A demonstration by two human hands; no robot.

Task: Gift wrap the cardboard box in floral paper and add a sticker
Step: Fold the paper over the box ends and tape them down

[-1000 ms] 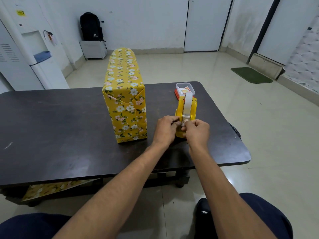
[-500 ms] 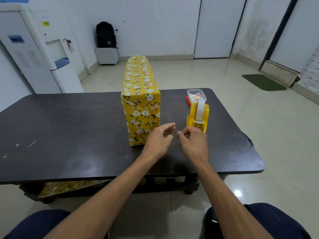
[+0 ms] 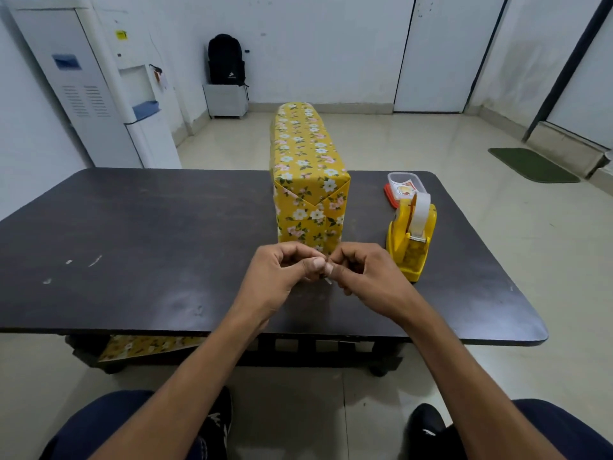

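A long box wrapped in yellow floral paper lies on the dark table, its near end folded into a triangular flap. A yellow tape dispenser with a white roll stands to its right. My left hand and my right hand meet just in front of the box's near end, fingertips pinched together on a small piece of clear tape. Most of the tape is hidden by my fingers.
A small clear container with a red lid and a sticker card sits behind the dispenser. Spare floral paper lies on the shelf under the table. A water dispenser stands at back left, and a black backpack on a white box.
Both hands left the dispenser's cutter with a torn piece of tape and moved left and nearer, in front of the box. The view shifted so the box now sits more central.
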